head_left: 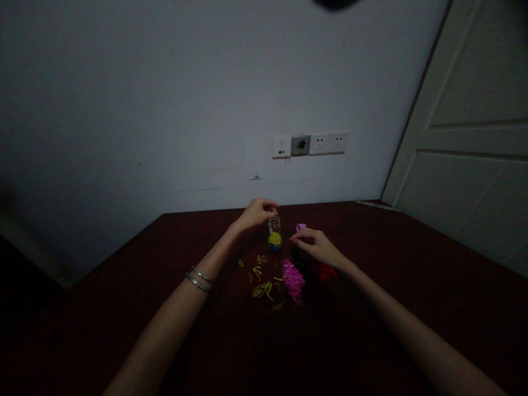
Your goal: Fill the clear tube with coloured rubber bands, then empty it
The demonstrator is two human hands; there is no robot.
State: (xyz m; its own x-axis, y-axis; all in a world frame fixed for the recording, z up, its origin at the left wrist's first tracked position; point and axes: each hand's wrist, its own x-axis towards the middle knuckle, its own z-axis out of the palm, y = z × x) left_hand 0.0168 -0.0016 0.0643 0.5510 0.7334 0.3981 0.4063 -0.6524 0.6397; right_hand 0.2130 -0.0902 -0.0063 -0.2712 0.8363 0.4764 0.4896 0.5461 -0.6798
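Observation:
A small clear jar (275, 226) stands upright on the dark table, with yellow bands over a blue layer inside it. My left hand (261, 210) is pinched right at the jar's open mouth; what its fingertips hold, if anything, is too small to make out. My right hand (315, 245) hovers to the right of the jar, thumb and fingertips together, their contents unclear. Just behind it lies a pink object (301, 226), partly hidden. In front of the jar are scattered yellow rubber bands (263, 290) and a heap of pink rubber bands (293, 280).
Red bands (327, 271) and a dark pile (297, 257) lie beneath and beside my right forearm. The dark red table (165, 247) meets a pale wall (206, 110) with sockets (329, 143). A white panelled door (466, 165) stands at the right.

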